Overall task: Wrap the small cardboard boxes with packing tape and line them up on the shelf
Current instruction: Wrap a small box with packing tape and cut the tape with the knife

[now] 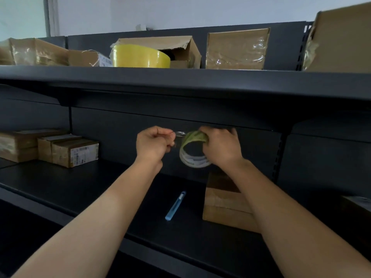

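Both hands are up over the dark metal shelf (pixel 80 187). The right hand (pixel 220 147) curls round the upper rim of a thin, nearly spent roll of clear packing tape (pixel 193 155). The left hand (pixel 153 144), fingers tucked in, pinches the free end, and a short glinting strip (pixel 179 133) stretches between them. The small brown cardboard box (pixel 222 205) to be wrapped sits on the shelf below, partly hidden under the right forearm. Best play, I'd say: draw the strip out level and taut so it can't fold on itself, then lower it flat onto the box. The blue plastic utility knife (pixel 175 205) lies just beside the box, ready for the cut. Taped brown boxes (pixel 74 152) sit at the shelf's left.
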